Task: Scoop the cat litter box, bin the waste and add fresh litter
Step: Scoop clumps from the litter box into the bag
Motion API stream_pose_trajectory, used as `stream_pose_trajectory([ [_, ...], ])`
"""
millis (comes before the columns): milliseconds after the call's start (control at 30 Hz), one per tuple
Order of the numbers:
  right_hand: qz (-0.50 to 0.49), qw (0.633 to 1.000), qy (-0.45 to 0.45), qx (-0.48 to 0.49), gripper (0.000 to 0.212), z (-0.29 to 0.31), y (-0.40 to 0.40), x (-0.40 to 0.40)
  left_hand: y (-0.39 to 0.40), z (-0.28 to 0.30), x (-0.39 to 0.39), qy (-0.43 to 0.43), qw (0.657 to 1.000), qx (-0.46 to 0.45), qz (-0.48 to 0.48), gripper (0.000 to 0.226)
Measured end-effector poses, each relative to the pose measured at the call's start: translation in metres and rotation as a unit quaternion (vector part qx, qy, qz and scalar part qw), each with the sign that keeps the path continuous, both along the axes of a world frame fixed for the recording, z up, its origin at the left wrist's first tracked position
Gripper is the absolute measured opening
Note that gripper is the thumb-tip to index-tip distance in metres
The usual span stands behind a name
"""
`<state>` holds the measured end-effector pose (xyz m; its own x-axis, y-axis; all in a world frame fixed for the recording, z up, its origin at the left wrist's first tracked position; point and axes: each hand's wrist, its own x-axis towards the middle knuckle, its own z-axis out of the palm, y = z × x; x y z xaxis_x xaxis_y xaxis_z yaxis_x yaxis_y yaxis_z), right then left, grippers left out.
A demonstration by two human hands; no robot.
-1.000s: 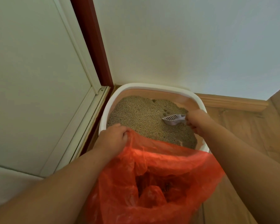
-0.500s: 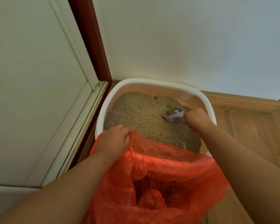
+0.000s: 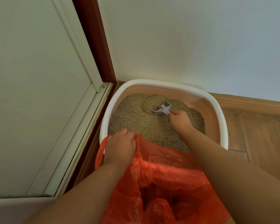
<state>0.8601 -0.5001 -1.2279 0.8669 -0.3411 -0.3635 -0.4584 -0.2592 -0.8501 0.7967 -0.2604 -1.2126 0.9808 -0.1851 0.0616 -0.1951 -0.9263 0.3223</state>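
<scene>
1. Against the corner of wall (image 3: 184, 38) and door (image 3: 31, 78), I see the box (image 3: 223, 120) on the wooden floor (image 3: 257, 135), white-rimmed with pinkish inner walls.
2. Litter (image 3: 132, 117) fills the box; it is tan and grainy, with a dug hollow near the far side.
3. My right hand (image 3: 179, 120) reaches over the litter, fingers curled tight round the handle of the scoop (image 3: 162, 109).
4. That scoop is small and pale, its head tipped down into the hollow, partly sunk in the grains. I cannot tell whether it carries anything.
5. My left hand (image 3: 120, 146) sits at the near left rim of the box, fingers and thumb pinching the gathered edge of the bag (image 3: 168, 175).
6. This bag is orange and thin, its mouth held open just beside the box's near edge and overlapping it. Dark clumps and a crumpled orange lump lie at the bottom.
7. Both forearms are bare and extend from the lower corners.
</scene>
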Motion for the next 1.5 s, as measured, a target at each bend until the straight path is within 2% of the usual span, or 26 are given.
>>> stream_pose_trajectory([
  [267, -0.047, 0.981, 0.022, 0.187, 0.043, -0.007, 0.036, 0.012, -0.002, 0.002, 0.001, 0.018, 1.000, 0.018, 0.009, 0.032],
  [333, -0.074, 0.975, 0.026, 0.207, 0.044, -0.010, 0.041, 0.014, -0.002, 0.002, 0.001, 0.022, 1.000, 0.019, 0.008, 0.033],
  [433, -0.081, 0.983, 0.025, 0.162, 0.050, -0.010, 0.048, 0.011, -0.001, 0.004, 0.001, 0.027, 0.999, 0.019, 0.007, 0.034],
  [567, -0.041, 0.992, -0.012, 0.115, 0.047, -0.006, 0.053, 0.008, -0.002, 0.003, 0.001, 0.020, 1.000, 0.022, 0.004, 0.034],
  [700, -0.022, 0.993, -0.034, 0.108, 0.040, -0.014, 0.055, 0.001, -0.001, 0.003, 0.001, 0.026, 0.999, 0.019, 0.008, 0.034],
  [867, 0.004, 0.987, -0.065, 0.148, 0.037, -0.018, 0.054, 0.003, -0.002, 0.004, 0.001, 0.013, 1.000, 0.023, 0.011, 0.033],
  [1133, 0.010, 0.982, -0.054, 0.181, 0.038, -0.024, 0.057, 0.009, -0.004, 0.006, 0.001, 0.023, 0.999, 0.027, 0.015, 0.034],
  [1267, 0.007, 0.988, -0.034, 0.149, 0.031, -0.028, 0.050, -0.001, -0.003, 0.004, 0.001, 0.028, 0.999, 0.020, 0.018, 0.034],
  [1400, 0.002, 0.996, -0.015, 0.088, 0.032, -0.022, 0.036, -0.009, -0.003, 0.003, 0.002, 0.024, 0.999, 0.015, 0.021, 0.033],
  [1500, -0.009, 0.996, -0.011, 0.092, 0.028, -0.004, 0.028, -0.005, -0.004, 0.005, 0.002, 0.027, 0.999, 0.020, 0.021, 0.034],
])
